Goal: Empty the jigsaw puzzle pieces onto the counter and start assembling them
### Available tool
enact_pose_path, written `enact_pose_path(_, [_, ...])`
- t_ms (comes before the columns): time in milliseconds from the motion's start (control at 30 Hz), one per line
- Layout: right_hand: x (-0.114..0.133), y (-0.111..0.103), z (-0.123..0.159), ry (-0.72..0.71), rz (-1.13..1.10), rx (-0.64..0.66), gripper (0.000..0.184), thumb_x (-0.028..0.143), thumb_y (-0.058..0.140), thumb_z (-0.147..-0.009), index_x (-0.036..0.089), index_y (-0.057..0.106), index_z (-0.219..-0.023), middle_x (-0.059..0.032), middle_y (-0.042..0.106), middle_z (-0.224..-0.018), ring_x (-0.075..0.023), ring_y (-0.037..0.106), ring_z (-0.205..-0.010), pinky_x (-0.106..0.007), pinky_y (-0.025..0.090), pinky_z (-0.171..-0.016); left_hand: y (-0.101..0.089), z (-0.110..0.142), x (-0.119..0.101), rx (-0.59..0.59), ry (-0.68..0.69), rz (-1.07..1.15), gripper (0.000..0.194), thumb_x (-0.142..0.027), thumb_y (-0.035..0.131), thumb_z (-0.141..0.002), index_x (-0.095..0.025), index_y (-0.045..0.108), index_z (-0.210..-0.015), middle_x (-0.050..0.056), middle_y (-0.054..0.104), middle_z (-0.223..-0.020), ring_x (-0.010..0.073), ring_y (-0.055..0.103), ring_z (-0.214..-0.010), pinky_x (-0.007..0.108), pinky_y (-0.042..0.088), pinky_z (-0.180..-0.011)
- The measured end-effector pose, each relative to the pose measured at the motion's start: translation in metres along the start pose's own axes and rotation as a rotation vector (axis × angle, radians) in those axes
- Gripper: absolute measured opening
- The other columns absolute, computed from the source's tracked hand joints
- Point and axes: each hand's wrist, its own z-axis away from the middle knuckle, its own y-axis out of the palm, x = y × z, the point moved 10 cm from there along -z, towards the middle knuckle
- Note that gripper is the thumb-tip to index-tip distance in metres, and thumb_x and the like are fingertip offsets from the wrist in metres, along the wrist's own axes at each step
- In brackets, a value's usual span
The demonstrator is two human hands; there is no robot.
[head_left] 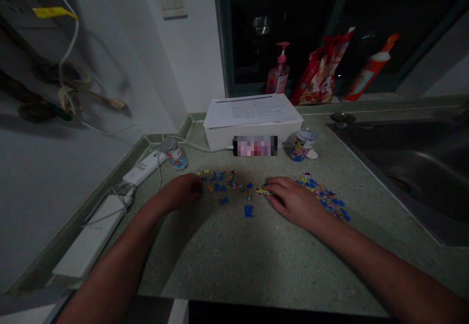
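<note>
My left hand (187, 189) rests low over the counter with its fingers curled together. A bit of blue puzzle piece shows at its fingertips. My right hand (291, 199) has its fingers stretched and apart. Their tips touch a small cluster of yellow puzzle pieces (262, 191) lying on the counter. Between the hands lie several loose blue, yellow and orange pieces (223, 187). A larger blue piece (248, 210) is nearer to me. Right of my right hand, partly behind it, spreads a pile of mixed puzzle pieces (326, 196).
A phone (255, 146) with a cable leans against a white box (220, 137) topped with printed paper (252, 110). Clear jars (176, 155) (303, 145) flank it. Power strips (95, 236) lie left, a metal sink (406, 158) right. A soap bottle (277, 77) stands behind.
</note>
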Motion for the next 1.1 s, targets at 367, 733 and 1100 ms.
enact_pose_path(367, [0.0,-0.001,0.001,0.003,-0.007,0.001,0.022,0.018,0.062,-0.103,0.02,0.076,-0.12,-0.0133,0.075,-0.128,-0.0288,0.073,-0.113,-0.046,0.061,-0.099,0.004,0.006,-0.002,0.096,0.107,0.123,0.015,-0.021,0.064,-0.087,-0.022,0.077,-0.095,0.003,0.081,-0.096,0.0224,0.073,-0.087,0.032,0.052,-0.082])
enact_pose_path(733, [0.0,-0.001,0.0,0.01,-0.007,0.006,0.022,0.019,0.061,-0.104,0.019,0.076,-0.12,-0.0144,0.075,-0.128,-0.0301,0.074,-0.112,-0.05,0.062,-0.098,-0.013,0.005,0.02,-0.037,-0.018,-0.058,0.021,-0.021,0.066,-0.089,-0.019,0.077,-0.107,0.008,0.08,-0.101,0.0252,0.072,-0.088,0.033,0.05,-0.077])
enact_pose_path(1100, [0.0,-0.002,0.0,0.013,-0.014,0.004,0.022,0.019,0.06,-0.104,0.019,0.076,-0.12,-0.0144,0.074,-0.128,-0.0307,0.073,-0.113,-0.051,0.062,-0.097,-0.003,0.002,0.011,0.005,-0.005,-0.025,0.017,-0.022,0.068,-0.085,-0.022,0.077,-0.099,0.007,0.08,-0.1,0.0253,0.073,-0.089,0.034,0.052,-0.079])
